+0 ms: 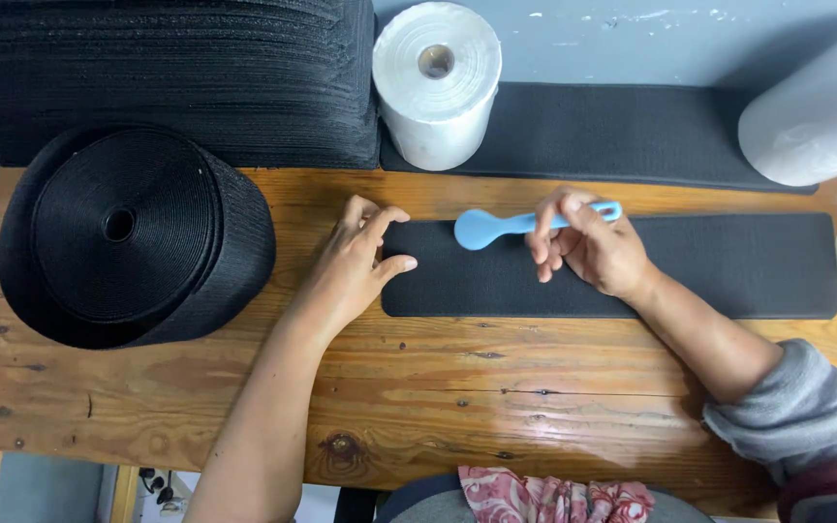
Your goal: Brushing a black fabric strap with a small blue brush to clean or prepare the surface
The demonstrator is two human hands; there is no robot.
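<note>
over the black strip [728, 266], blue spoon [496, 228] handle half-hidden by right hand [593, 247]

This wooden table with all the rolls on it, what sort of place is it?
Probably a small sewing or textile workshop. A big roll of black webbing sits on the wooden bench, white rolls stand behind, and a cut black strip lies under the hands.

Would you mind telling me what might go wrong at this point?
The left hand pins only one end of the black strip, so it may slide or skew under the blue tool. The right hand grips the tool loosely by its handle; it might slip. The white roll stands close behind.
</note>
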